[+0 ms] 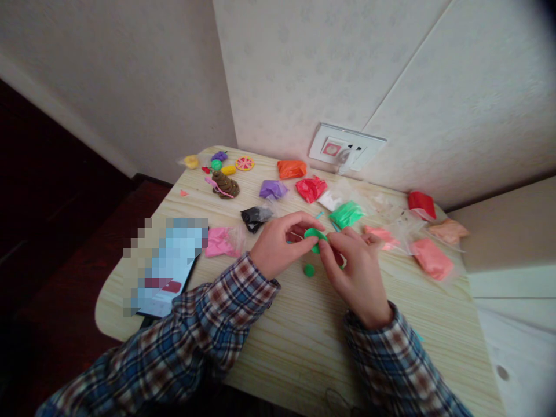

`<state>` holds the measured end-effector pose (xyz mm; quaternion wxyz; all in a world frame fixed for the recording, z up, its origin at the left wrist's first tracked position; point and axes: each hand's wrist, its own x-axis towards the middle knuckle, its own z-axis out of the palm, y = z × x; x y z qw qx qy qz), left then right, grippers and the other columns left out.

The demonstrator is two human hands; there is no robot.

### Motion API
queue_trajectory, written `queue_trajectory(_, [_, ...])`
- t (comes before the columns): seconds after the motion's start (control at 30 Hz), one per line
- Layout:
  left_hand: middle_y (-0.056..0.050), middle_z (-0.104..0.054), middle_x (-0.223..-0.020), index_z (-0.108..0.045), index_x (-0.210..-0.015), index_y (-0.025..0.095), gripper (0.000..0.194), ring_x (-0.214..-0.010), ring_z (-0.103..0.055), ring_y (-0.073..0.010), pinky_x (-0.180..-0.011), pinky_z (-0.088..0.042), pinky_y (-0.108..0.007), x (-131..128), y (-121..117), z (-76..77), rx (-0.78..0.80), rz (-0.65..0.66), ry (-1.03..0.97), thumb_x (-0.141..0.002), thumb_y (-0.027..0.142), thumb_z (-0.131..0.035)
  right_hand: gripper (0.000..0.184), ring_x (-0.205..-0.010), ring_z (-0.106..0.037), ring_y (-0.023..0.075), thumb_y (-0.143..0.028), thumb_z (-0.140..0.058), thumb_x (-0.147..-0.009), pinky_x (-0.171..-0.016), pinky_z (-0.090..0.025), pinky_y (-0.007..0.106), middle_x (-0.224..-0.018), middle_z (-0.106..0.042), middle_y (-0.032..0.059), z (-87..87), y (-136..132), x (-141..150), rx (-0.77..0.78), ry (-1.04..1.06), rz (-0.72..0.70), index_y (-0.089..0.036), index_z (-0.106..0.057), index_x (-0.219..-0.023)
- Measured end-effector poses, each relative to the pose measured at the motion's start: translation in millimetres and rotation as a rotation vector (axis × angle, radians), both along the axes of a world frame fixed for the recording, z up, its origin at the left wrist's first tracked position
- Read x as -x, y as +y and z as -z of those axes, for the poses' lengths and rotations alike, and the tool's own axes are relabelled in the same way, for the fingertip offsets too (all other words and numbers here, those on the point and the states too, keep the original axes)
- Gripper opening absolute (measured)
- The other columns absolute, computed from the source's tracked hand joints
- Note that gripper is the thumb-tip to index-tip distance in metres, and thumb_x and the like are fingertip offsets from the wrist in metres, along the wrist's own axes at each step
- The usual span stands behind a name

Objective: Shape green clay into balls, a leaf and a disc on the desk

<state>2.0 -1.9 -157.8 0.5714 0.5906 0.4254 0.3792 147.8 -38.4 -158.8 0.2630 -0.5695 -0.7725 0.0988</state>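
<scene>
Both my hands meet over the middle of the wooden table point(282, 341). My left hand point(278, 243) and my right hand point(354, 269) pinch the same small piece of green clay point(315, 235) between their fingertips, a little above the tabletop. A small green clay ball point(308, 270) lies on the table just below them. Both sleeves are plaid.
Bags of clay lie around: pink point(221, 241), black point(256, 216), purple point(273, 189), orange point(291, 169), red point(311, 188), green point(346, 214), salmon point(431, 258). Small finished clay figures point(225, 184) sit at the far left. A blurred-out tablet point(167, 263) lies left. A wall socket point(346, 149) is behind.
</scene>
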Motion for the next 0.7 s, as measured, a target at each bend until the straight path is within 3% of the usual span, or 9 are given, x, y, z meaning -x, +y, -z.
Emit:
queue_trajectory(0.13, [-0.003, -0.067, -0.087, -0.060, -0.096, 0.015, 0.027, -0.079, -0.063, -0.0111, -0.075, -0.052, -0.025, -0.4, 0.0, 1.8, 0.078, 0.006, -0.084, -0.071, 0.006, -0.063, 0.034, -0.061, -0.043, 0.0152, -0.021, -0.041, -0.090, -0.068, -0.021, 0.034, -0.053, -0.044, -0.0031, 0.4, -1.0, 0.8, -0.034, -0.029, 0.013, -0.020, -0.037, -0.057])
queue_trajectory(0.3, [-0.001, -0.065, -0.082, -0.057, -0.087, 0.014, 0.022, -0.075, -0.063, -0.0099, -0.073, -0.052, -0.023, -1.3, 0.5, 2.9, 0.146, -0.023, -0.134, -0.068, 0.004, -0.065, 0.034, -0.061, -0.043, 0.0150, -0.021, -0.040, -0.091, -0.068, -0.022, 0.034, -0.054, -0.045, -0.0030, 0.8, -1.7, 0.9, -0.039, -0.031, 0.021, -0.019, -0.039, -0.057])
queue_trajectory(0.47, [0.001, -0.062, -0.074, -0.057, -0.077, 0.014, 0.012, -0.069, -0.060, -0.0088, -0.067, -0.050, -0.021, -0.8, 0.5, 1.8, 0.065, -0.047, -0.066, -0.070, 0.005, -0.061, 0.035, -0.062, -0.044, 0.0160, -0.029, -0.044, -0.091, -0.072, -0.022, 0.035, -0.052, -0.043, -0.0037, 0.0, -1.6, -0.1, -0.032, -0.005, 0.027, -0.020, -0.038, -0.057])
queue_trajectory(0.6, [-0.001, -0.066, -0.081, -0.060, -0.082, 0.014, 0.012, -0.074, -0.062, -0.0110, -0.068, -0.050, -0.022, -0.6, -0.3, 1.0, -0.019, -0.036, -0.020, -0.072, 0.008, -0.061, 0.033, -0.061, -0.043, 0.0153, -0.023, -0.043, -0.090, -0.070, -0.022, 0.034, -0.051, -0.041, -0.0044, -0.5, -1.5, 0.2, -0.033, -0.014, 0.030, -0.020, -0.037, -0.057])
queue_trajectory(0.7, [-0.003, -0.068, -0.090, -0.060, -0.091, 0.015, 0.021, -0.080, -0.063, -0.0117, -0.072, -0.051, -0.024, -0.6, -0.6, 0.8, 0.025, 0.003, -0.076, -0.071, 0.008, -0.063, 0.034, -0.058, -0.041, 0.0149, -0.021, -0.042, -0.089, -0.068, -0.023, 0.033, -0.051, -0.038, -0.0043, -1.3, -1.7, 0.4, -0.049, 0.017, 0.054, -0.020, -0.035, -0.056])
